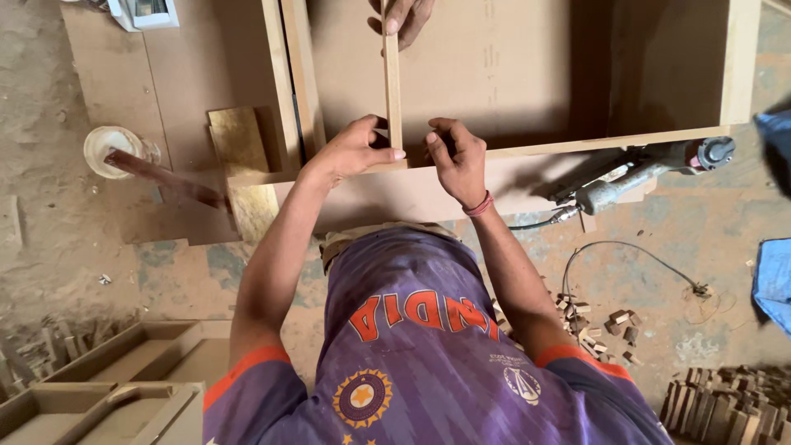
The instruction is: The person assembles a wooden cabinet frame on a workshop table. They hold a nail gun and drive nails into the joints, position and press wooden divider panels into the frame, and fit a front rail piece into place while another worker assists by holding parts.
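A narrow wooden strip (393, 91) stands on edge inside a large open wooden cabinet frame (740, 66), running from its front rail (577, 146) toward the back. My left hand (354, 150) grips the strip's near end where it meets the rail. My right hand (458, 161) sits just right of that joint, fingers curled on the front rail and thumb toward the strip. Another person's hand (404, 18) holds the strip's far end at the top of the view.
A grey power tool (651, 169) with a hose lies right of my right hand. At the left are a white tub (107, 147) with a stick and a brown board (239, 165). Wood offcuts (610, 325) litter the floor; drawer boxes (124, 387) sit at lower left.
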